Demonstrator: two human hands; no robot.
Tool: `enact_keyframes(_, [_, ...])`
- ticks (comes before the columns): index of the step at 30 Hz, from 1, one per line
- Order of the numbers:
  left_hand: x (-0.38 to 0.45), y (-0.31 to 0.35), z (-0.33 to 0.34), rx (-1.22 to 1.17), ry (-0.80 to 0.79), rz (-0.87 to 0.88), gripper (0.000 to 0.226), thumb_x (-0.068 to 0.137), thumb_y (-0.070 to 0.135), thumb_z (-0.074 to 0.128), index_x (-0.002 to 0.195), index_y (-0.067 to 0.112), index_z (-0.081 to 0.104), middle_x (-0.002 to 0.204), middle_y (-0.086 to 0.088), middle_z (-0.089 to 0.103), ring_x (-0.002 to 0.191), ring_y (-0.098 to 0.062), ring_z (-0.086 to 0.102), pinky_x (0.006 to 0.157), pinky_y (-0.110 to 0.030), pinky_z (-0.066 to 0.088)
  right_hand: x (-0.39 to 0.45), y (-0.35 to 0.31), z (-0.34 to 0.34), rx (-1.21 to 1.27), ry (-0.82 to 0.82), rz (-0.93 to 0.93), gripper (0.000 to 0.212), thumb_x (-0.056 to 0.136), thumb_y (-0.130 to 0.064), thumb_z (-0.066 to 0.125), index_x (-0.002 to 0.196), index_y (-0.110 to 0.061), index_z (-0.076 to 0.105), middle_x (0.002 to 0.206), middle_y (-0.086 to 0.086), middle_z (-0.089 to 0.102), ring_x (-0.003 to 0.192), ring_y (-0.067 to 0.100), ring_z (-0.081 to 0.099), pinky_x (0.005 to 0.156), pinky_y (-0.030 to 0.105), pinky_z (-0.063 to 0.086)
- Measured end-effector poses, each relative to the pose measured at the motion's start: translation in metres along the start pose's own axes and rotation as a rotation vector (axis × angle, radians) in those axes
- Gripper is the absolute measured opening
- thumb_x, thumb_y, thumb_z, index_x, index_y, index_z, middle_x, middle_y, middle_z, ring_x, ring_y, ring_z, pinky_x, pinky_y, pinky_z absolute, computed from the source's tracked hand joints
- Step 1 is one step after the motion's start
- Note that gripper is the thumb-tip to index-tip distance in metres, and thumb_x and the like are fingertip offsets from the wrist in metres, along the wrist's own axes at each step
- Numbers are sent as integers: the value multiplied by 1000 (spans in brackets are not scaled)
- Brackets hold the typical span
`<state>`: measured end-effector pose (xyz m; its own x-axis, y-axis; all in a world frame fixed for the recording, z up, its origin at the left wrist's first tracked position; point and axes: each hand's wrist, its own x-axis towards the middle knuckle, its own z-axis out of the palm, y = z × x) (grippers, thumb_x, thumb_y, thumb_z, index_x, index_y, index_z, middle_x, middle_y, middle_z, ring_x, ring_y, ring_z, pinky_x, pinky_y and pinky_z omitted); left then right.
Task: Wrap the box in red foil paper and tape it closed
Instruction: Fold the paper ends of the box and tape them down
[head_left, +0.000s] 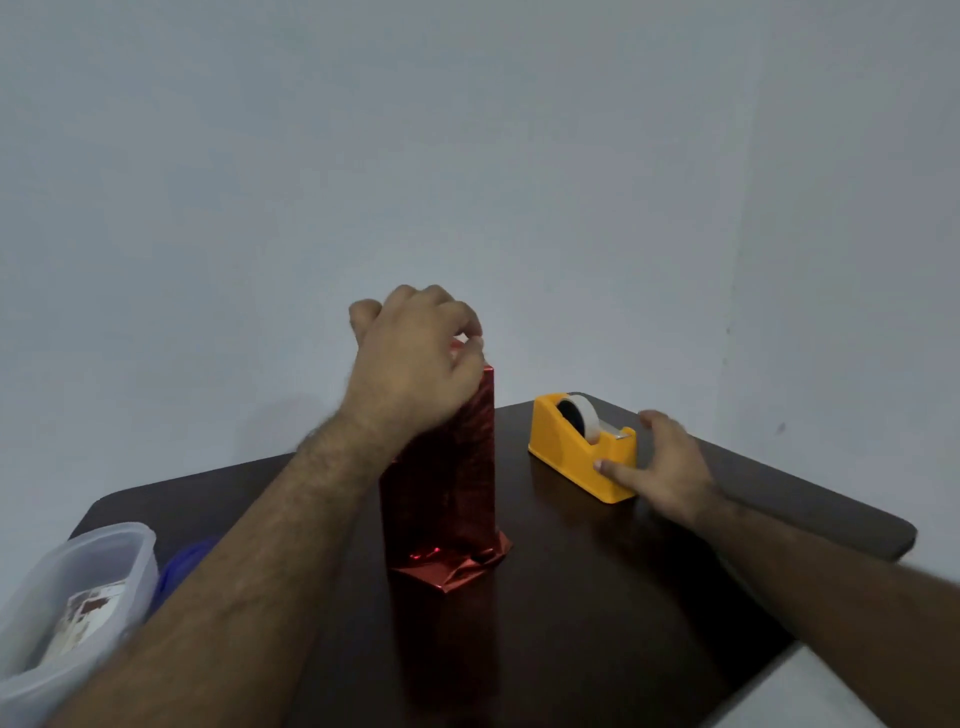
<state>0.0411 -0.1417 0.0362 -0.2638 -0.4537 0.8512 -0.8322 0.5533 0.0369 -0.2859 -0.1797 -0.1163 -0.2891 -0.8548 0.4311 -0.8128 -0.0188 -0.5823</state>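
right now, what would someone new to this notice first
The tall box in red foil standing upright mid-table, with the left hand gripping its top. Just right of it sits the yellow tape dispenser, which the right hand touches at its near end. A clear plastic tub sits at the table's left edge.

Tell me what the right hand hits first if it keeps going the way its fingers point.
The right hand already touches the yellow tape dispenser; pushing on would shove it, probably towards the red foil-wrapped box.

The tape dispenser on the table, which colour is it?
Yellow-orange, clearest in the head view: tape dispenser.
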Motion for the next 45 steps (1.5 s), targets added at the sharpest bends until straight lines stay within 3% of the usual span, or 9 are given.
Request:
enact_keyframes(6, [-25, 60, 25, 83, -37, 395, 21, 92, 31, 57, 90, 23, 75, 89, 6, 67, 90, -25, 61, 86, -42, 34, 6, 15, 10, 124, -263, 1, 60, 71, -71, 84, 113, -30, 71, 107, -13, 73, 104, 12, 68, 81, 29, 52])
enact_keyframes(8, [-35, 74, 41, 27, -122, 433, 23, 92, 32, 54, 92, 23, 76, 88, 6, 68, 87, -24, 61, 80, -42, 41, 9, 20, 12, 150, -271, -5, 61, 64, -79, 81, 103, -32, 74, 97, -13, 75, 95, 8, 69, 80, 31, 55])
enact_keyframes(10, [-42, 90, 62, -141, -261, 304, 19, 93, 31, 59, 95, 24, 77, 89, 9, 69, 87, -20, 62, 78, -40, 49, 12, 27, 16, 176, -244, -6, 65, 58, -82, 78, 98, -31, 74, 92, -11, 75, 88, 7, 69, 79, 35, 58])
enact_keyframes(15, [-31, 120, 122, -395, -474, -396, 15, 95, 26, 69, 87, 20, 79, 78, 7, 73, 81, -13, 69, 74, -31, 56, 13, 29, 17, 203, -237, -8, 52, 66, -69, 87, 86, -24, 69, 82, -5, 72, 77, 13, 67, 67, 36, 53])
enact_keyframes(20, [-1, 135, 173, -560, -472, -881, 26, 92, 28, 65, 72, 10, 62, 73, -7, 64, 74, -29, 64, 64, -35, 48, 13, 31, 14, 228, -235, -19, 45, 71, -60, 90, 77, -26, 62, 72, -6, 64, 68, 12, 60, 57, 29, 39])
enact_keyframes(25, [15, 143, 202, -780, -419, -1203, 9, 93, 20, 62, 92, 11, 61, 87, -7, 63, 71, -23, 57, 66, -33, 51, 14, 33, 15, 280, -253, -10, 45, 67, -64, 89, 82, -27, 67, 78, -7, 69, 75, 14, 65, 61, 30, 42])
enact_keyframes(36, [18, 146, 209, -829, -489, -1392, 20, 96, 15, 66, 114, 8, 68, 74, -3, 52, 57, -20, 49, 54, -35, 49, 12, 33, 12, 299, -267, -6, 45, 67, -63, 90, 83, -29, 66, 76, -8, 68, 72, 10, 64, 57, 27, 39])
enact_keyframes(42, [28, 146, 209, -805, -533, -1421, 16, 89, 6, 71, 93, 9, 56, 80, -6, 51, 73, -24, 52, 89, -43, 57, 13, 32, 11, 245, -272, 17, 51, 66, -66, 89, 87, -28, 63, 81, -6, 68, 77, 14, 64, 59, 30, 40])
enact_keyframes(45, [32, 145, 205, -849, -509, -1393, 3, 95, 6, 67, 96, 5, 65, 80, -5, 55, 70, -19, 52, 56, -30, 53, 13, 29, 10, 217, -277, 24, 51, 67, -65, 89, 84, -28, 58, 80, -6, 64, 76, 14, 62, 57, 30, 37])
